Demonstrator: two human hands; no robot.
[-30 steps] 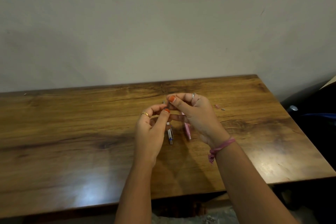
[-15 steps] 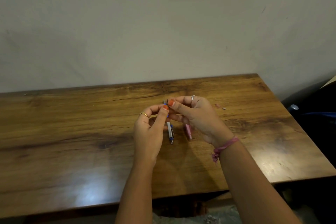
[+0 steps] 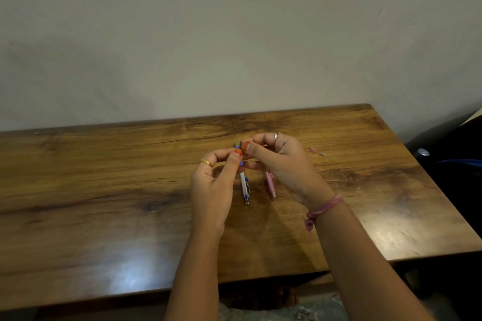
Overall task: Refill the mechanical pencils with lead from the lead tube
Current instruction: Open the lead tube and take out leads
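Lead risked snapping at frame centre.
Left hand (image 3: 211, 185) gripped blue pencil (image 3: 244, 185); right hand (image 3: 281, 161) pinched something at its tip; misalignment could break lead.

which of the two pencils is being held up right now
The white-and-blue pencil: the left hand pinches it near its tip. The pink pencil is partly hidden behind the right hand; no fingers visibly grip it.

Pencil (image 3: 270, 182) right of pencil (image 3: 244, 187)

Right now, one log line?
left hand: holds blue-white pencil | right hand: pinching at its tip | pink pencil: on table
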